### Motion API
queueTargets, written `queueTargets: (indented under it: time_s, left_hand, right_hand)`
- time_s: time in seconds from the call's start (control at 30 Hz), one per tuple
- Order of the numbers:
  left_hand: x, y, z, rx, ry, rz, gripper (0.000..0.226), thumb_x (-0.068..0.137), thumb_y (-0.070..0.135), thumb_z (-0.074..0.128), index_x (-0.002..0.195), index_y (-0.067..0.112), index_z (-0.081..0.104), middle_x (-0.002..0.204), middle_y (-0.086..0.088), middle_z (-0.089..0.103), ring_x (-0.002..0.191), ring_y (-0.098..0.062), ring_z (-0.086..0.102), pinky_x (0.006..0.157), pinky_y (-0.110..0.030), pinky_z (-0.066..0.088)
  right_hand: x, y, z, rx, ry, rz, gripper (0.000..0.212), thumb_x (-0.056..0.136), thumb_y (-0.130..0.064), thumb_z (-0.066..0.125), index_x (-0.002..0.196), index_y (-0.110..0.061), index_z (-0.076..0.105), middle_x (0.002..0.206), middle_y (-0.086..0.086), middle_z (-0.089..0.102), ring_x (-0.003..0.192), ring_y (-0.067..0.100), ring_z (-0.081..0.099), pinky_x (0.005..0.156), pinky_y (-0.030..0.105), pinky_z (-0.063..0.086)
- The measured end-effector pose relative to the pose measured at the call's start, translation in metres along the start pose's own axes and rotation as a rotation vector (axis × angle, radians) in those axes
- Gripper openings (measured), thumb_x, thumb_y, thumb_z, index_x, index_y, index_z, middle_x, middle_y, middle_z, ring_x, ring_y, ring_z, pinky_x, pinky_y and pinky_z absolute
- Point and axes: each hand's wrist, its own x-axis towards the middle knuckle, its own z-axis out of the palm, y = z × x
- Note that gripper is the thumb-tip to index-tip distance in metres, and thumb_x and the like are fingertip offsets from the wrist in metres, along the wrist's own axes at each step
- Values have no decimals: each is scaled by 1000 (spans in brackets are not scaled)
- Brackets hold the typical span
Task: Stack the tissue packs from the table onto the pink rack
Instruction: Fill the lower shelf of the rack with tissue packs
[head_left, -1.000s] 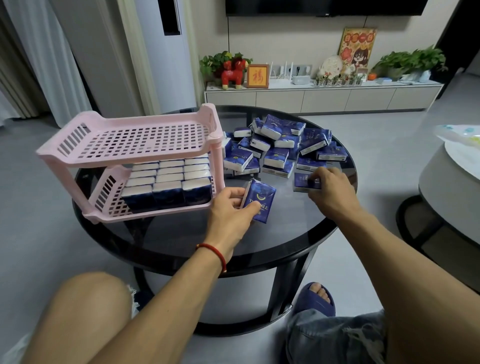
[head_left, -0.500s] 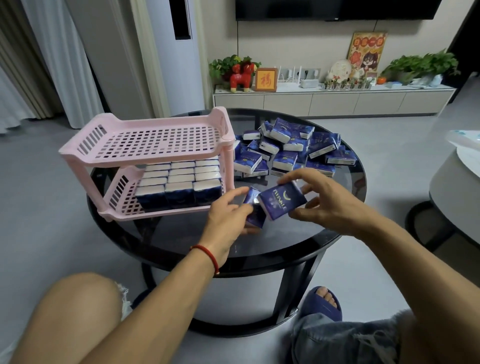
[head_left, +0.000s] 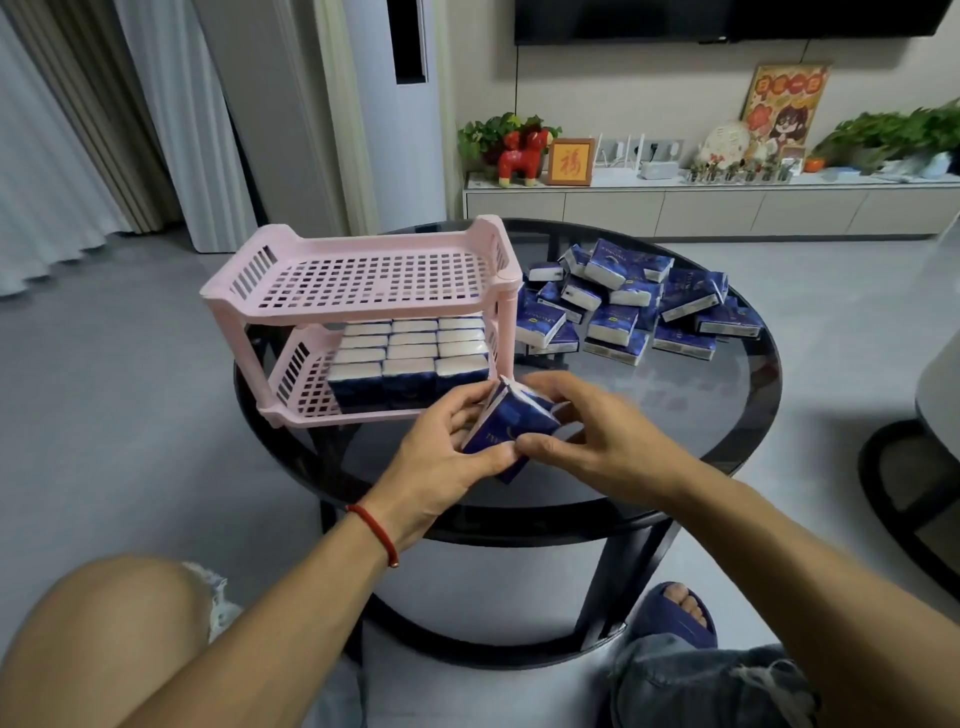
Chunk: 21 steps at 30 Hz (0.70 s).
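Both hands, left (head_left: 445, 451) and right (head_left: 592, 441), curled around two tissue packs (head_left: 511, 422) pressed together over the desk (head_left: 727, 415), at 5 o'clock from the pink rack (head_left: 363, 280). Loose pinch: could slip, could knock the filled lower rows.

held packs (head_left: 511, 423) blurred, count unclear

both forearms are stretched forward and brought together. the left hand (head_left: 441, 457), a red cord worn at its wrist, and the right hand (head_left: 597, 441) are curled facing each other, a tissue pack (head_left: 506, 423) being pinched between thumbs and fingers.
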Motion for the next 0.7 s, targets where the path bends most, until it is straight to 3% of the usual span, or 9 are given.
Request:
queueTargets:
  time_s: [0.13,0.3,0.37,0.43,0.47,0.53,0.6,0.63,0.7]
  left_hand:
    - [-10,4,-18,33,14,45,72,68,24,88,133,27,59,130,-2,69,122,-17,66,107,-46,52]
    - [-31,21,-57,219,-4,43,71,70,38,87,135,30,59,130,4,69,121,-6,64,106,-37,53]
    - [-42,27,-81,394,178,75,50,78,36,84,124,29,66,116,7,72,106,1,67,93,-27,59]
    - [-54,34,-106,516,523,92,22,86,29,79,105,26,68,99,8,71,89,-4,68,76,-23,60]
    - [-56,35,-118,521,671,81,20,88,28,77,102,23,64,97,6,69,86,-7,67,70,-22,59]
    - [-50,29,-140,526,819,-3,35,91,36,74,116,19,57,111,0,63,88,-10,64,70,-22,54]
    - [-36,22,-154,578,750,-101,50,93,47,66,133,21,51,127,-3,58,103,-17,63,86,-34,58]
    - [-29,18,-158,570,684,-122,48,96,50,61,134,24,52,130,-3,59,109,-20,63,93,-41,58]
    - [-21,14,-162,495,627,-130,30,102,45,52,123,25,59,122,-2,68,107,-21,67,90,-40,59]
  right_hand:
    - [10,-13,9,55,13,-49,46,89,-40,75,130,-28,60,111,-9,71,97,7,69,83,35,61]
    - [23,-33,27,150,1,-62,45,85,-36,80,125,-28,62,108,-13,70,98,6,68,85,34,61]
    - [31,-39,37,184,15,-47,50,82,-35,84,127,-27,62,110,-12,71,99,6,70,88,35,61]
    - [37,-44,44,222,11,-32,50,80,-32,85,125,-27,64,110,-10,73,99,7,71,89,36,61]
    - [40,-48,48,244,9,-32,49,79,-29,86,123,-27,65,109,-9,73,98,9,72,89,37,61]
    - [45,-56,55,299,13,-32,46,79,-22,86,120,-24,66,108,-6,74,98,11,72,88,39,61]
    - [51,-66,62,347,15,-39,46,80,-16,86,120,-20,65,109,-4,75,100,12,72,91,38,61]
    - [54,-71,65,342,17,-48,47,80,-15,86,121,-19,64,109,-4,75,101,11,72,92,37,60]
    - [62,-82,70,294,26,-68,48,79,-15,87,121,-20,63,109,-6,74,100,7,71,93,35,59]
